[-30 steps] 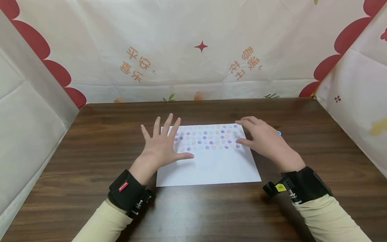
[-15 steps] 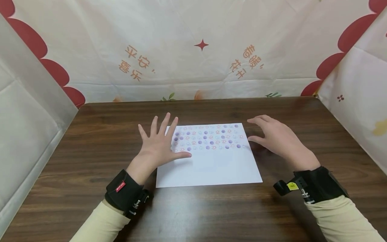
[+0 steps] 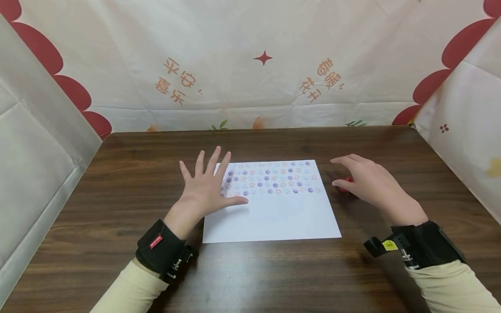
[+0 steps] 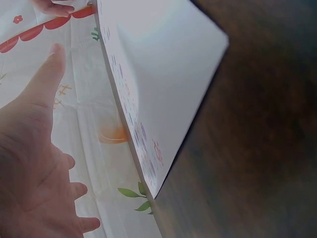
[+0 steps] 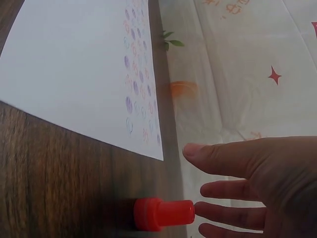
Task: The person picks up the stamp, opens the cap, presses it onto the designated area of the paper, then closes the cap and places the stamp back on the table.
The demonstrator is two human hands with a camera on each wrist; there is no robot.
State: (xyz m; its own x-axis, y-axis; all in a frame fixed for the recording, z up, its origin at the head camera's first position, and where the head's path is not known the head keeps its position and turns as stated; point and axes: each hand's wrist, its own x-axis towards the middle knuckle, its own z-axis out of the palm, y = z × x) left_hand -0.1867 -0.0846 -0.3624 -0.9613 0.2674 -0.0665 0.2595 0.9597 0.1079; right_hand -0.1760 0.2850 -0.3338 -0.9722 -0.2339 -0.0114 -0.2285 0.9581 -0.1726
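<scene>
A white sheet of paper [image 3: 278, 219] lies on the table, its far half covered by rows of small purple, red and blue stamped prints [image 3: 275, 185]. Over the left edge of the sheet my left hand [image 3: 203, 191] is spread wide, holding nothing; whether it touches the paper I cannot tell. To the right of the sheet is my right hand [image 3: 369, 181], fingers and thumb extended and apart. Just below it, a red stamp [image 5: 166, 213] stands upright on the table, its handle close to the fingertips. In the head view the hand partly hides this stamp [image 3: 349, 179].
The brown wooden table [image 3: 250, 278] runs back to a pale printed cloth [image 3: 235, 52] hanging behind it. More cloth [image 3: 37, 174] borders the left side, and the right side too. Each wrist wears a black strap [image 3: 428, 244] with a small camera.
My right hand has moved right, off the sheet's right edge. A red stamp now shows beneath it, while a blue bit seen behind that hand earlier is out of sight. My left hand barely moved.
</scene>
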